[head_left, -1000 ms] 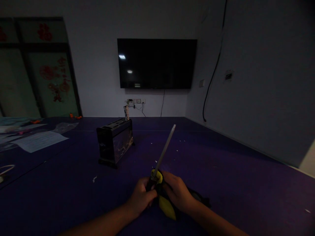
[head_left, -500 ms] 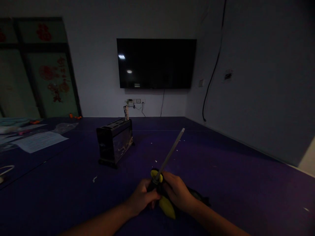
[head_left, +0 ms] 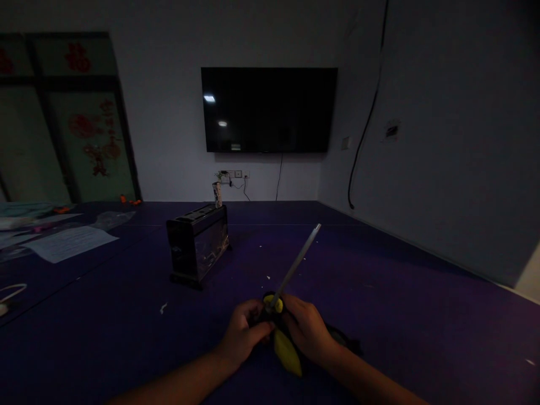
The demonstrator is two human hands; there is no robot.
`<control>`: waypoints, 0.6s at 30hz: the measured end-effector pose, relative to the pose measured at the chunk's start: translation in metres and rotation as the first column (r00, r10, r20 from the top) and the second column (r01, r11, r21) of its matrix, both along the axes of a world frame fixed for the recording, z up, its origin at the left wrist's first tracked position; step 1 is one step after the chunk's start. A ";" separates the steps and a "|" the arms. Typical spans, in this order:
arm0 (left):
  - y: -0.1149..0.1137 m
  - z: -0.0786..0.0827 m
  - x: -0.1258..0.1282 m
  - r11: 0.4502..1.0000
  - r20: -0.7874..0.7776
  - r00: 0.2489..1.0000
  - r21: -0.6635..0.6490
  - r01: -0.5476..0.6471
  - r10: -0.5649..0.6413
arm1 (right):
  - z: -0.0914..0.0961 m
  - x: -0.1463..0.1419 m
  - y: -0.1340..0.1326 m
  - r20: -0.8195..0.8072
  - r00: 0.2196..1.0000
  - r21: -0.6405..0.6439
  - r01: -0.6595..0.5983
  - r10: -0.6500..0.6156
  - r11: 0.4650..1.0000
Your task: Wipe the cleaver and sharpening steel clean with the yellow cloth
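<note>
While left hand and right hand curl closed on the black-yellow piece between them, rod slants up from it over the purple surface. I see box and paper there, left; TV on far wall; room dim.

A dark television (light spots mirrored in it) hangs above wall sockets.

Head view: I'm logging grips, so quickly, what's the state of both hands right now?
Left hand: closed, holding the grey rod near its dark lower end.
Right hand: closed on the black-and-yellow item; how firmly cannot be told.
</note>
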State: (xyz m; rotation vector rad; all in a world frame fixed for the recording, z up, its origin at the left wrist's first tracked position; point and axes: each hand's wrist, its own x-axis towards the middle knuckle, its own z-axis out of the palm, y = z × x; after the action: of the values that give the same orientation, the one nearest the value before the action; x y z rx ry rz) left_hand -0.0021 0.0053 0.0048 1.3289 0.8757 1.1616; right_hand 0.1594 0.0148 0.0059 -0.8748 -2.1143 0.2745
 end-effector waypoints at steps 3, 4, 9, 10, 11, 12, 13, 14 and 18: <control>0.001 -0.002 0.001 1.000 -0.018 1.000 -0.008 0.021 -0.021 | -0.004 0.001 0.003 -0.001 0.997 0.012 0.074 -0.074 0.997; 0.001 -0.002 0.002 0.999 -0.023 0.999 -0.023 0.045 -0.045 | -0.005 0.002 0.003 0.002 0.996 0.021 0.093 -0.093 0.995; 0.001 -0.006 0.003 0.978 -0.062 0.981 -0.112 0.174 -0.182 | -0.010 0.003 0.004 0.020 0.990 0.107 0.136 -0.139 0.985; 0.001 -0.006 0.003 0.976 -0.076 0.978 -0.117 0.185 -0.194 | -0.010 0.003 0.004 0.026 0.989 0.122 0.143 -0.147 0.982; 0.001 -0.006 0.002 0.974 -0.091 0.974 -0.117 0.195 -0.206 | -0.010 0.003 0.004 0.029 0.988 0.133 0.148 -0.153 0.980; 0.001 -0.006 0.002 0.971 -0.107 0.970 -0.118 0.206 -0.219 | -0.009 0.002 0.003 0.030 0.988 0.142 0.147 -0.153 0.979; 0.001 -0.006 0.002 0.970 -0.122 0.966 -0.118 0.213 -0.227 | -0.008 0.002 0.003 0.025 0.989 0.150 0.143 -0.148 0.978; 0.001 -0.006 0.001 0.970 -0.134 0.964 -0.119 0.213 -0.228 | -0.007 0.001 0.003 0.016 0.990 0.157 0.134 -0.138 0.979; 0.002 -0.007 0.000 0.982 -0.143 0.976 -0.111 0.152 -0.167 | -0.002 -0.001 0.000 -0.007 1.000 0.141 0.030 -0.030 0.990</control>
State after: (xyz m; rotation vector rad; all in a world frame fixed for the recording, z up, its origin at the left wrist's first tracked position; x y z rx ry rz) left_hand -0.0016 0.0073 -0.0020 1.3920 0.9058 0.8903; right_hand 0.1588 0.0153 0.0042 -0.8211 -2.0868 0.1096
